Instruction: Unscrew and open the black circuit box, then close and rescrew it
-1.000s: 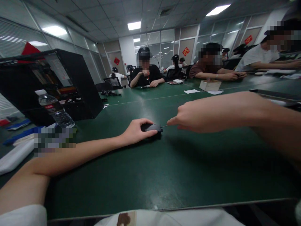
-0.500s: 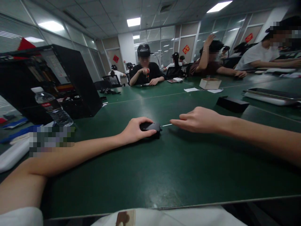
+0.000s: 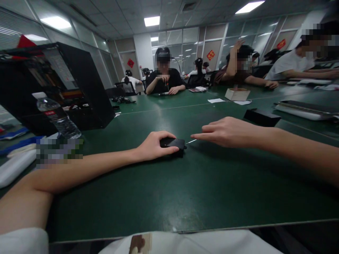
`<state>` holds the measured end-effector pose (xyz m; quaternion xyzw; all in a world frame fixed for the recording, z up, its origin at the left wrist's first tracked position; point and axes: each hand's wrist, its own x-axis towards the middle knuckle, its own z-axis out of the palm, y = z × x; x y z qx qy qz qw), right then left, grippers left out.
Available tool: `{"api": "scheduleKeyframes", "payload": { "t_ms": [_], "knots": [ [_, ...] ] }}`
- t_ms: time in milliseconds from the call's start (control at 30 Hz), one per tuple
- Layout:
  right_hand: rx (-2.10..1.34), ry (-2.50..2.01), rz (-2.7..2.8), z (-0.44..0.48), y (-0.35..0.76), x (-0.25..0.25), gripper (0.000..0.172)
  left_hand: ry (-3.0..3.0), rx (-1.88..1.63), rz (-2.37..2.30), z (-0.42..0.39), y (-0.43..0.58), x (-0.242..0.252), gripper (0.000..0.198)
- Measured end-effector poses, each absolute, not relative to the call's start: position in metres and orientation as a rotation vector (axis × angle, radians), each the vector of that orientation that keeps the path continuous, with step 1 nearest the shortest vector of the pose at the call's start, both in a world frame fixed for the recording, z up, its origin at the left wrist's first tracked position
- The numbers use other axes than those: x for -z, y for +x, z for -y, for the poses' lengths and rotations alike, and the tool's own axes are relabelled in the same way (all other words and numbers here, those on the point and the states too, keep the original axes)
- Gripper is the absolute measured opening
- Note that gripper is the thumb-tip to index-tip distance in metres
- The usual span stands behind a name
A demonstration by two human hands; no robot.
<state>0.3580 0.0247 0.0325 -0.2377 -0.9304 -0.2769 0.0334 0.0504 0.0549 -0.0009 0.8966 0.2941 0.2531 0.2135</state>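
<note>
My left hand (image 3: 156,146) is closed around a small black box-shaped device (image 3: 173,143), thumb on the near side and fingers over the far side. The device sits low over the green table, with a small tab sticking out at its right end. From the right, my right hand (image 3: 221,132) is closed with the index finger stretched along a thin, bright metal shaft (image 3: 191,141), like that of a screwdriver. Its handle is hidden in the palm. The shaft's tip points at the device's right end, close to the tab; whether they touch I cannot tell.
Behind my right hand lies a black open box (image 3: 261,117). A large black case (image 3: 87,88) and a plastic bottle (image 3: 59,118) stand on the left. Farther off are a small white box (image 3: 237,94) and a tray-like stack (image 3: 307,110). Several people sit around.
The device and my left hand have shifted slightly right. The metal shaft now slopes more steeply down toward the device, and less of it shows. My right hand has risen a little.
</note>
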Motion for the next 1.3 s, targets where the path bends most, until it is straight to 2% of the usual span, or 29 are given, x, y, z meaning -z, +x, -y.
{"api": "scheduleKeyframes", "payload": {
  "t_ms": [100,200,467,833,1300],
  "knots": [
    [0.94,-0.717,2.912,-0.023,0.361,-0.038,0.058,2.496,-0.698,-0.81,-0.055,0.05,0.001,0.045],
    [0.993,-0.684,2.936,-0.017,0.355,-0.039,0.061,2.501,-0.699,-0.803,-0.055,0.05,0.0,0.044],
    [1.035,-0.646,2.942,-0.01,0.35,-0.036,0.058,2.525,-0.693,-0.789,-0.055,0.05,0.0,0.044],
    [1.026,-0.725,2.841,-0.011,0.351,-0.038,0.039,2.524,-0.692,-0.812,-0.056,0.05,0.001,0.046],
    [1.071,-0.648,2.814,-0.008,0.352,-0.038,0.039,2.517,-0.695,-0.783,-0.055,0.05,0.0,0.045]
  ]
}}
